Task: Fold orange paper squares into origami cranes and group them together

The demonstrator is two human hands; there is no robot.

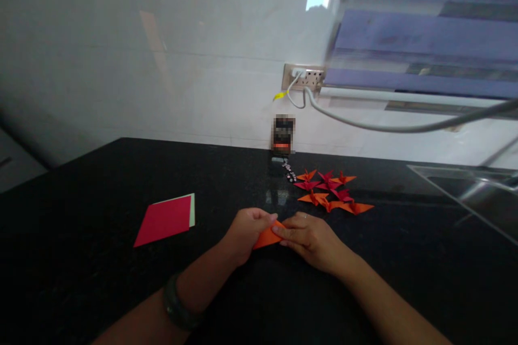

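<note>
A folded piece of orange paper (267, 238) lies between my two hands, low over the dark counter. My left hand (247, 232) grips its left side, with the thumb pressed along the upper edge. On the other side, my right hand (309, 240) has its fingers bent and pressed onto the paper's right part. The fingers cover some of the folds. Beyond my right hand sits a group of several red and orange origami cranes (324, 191). To the left of my left hand is a stack of red paper sheets (165, 220) with a pale green edge showing underneath.
A phone-like device (283, 135), its screen blurred, leans against the white wall with a beaded strap (288, 170) in front. A cable (364, 125) runs from the wall socket (303, 76) to the right. A metal sink (465, 194) is set into the black counter (93, 188).
</note>
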